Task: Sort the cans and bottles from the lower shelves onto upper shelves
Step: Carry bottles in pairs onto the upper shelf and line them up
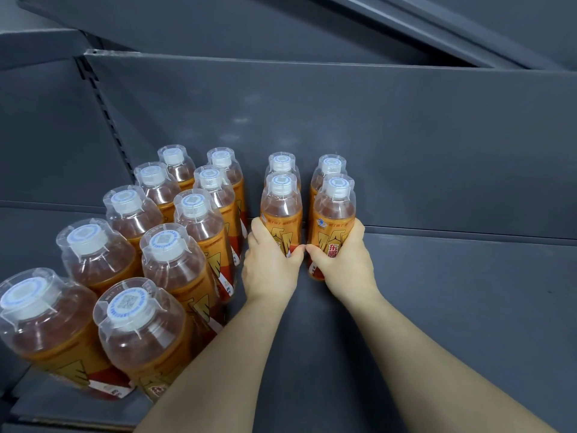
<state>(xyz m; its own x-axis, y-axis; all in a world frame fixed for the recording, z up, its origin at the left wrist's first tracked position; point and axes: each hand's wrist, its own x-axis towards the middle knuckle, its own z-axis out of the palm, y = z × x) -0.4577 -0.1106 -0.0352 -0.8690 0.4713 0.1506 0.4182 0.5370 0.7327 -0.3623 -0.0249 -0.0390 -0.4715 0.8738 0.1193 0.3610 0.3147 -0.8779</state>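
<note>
Gripping one upright orange-labelled drink bottle apiece, the left hand [270,265] and right hand [345,264] hold the left bottle [281,207] and right bottle [334,210] on the grey shelf [452,292], caps straight above each grip.

From 2 to 5 o'clock of our right hand [343,264] the shelf [452,292] lies bare to the edge of view, so we can pass freely there. At 9 o'clock of our left hand [270,264] the block of bottles [165,267] stands in two tight rows just beside the knuckles, leaving only a sliver. At 12 o'clock the rear left bottle [281,162] and rear right bottle [332,165] stand right behind the left-hand bottle [281,207] and right-hand bottle [334,210]. The back panel [343,120] closes off the space behind them. Between the gripped pair our thumbs nearly meet. The upper shelf [249,23] hangs overhead. At 6 o'clock we see bare shelf around our forearms.
</note>
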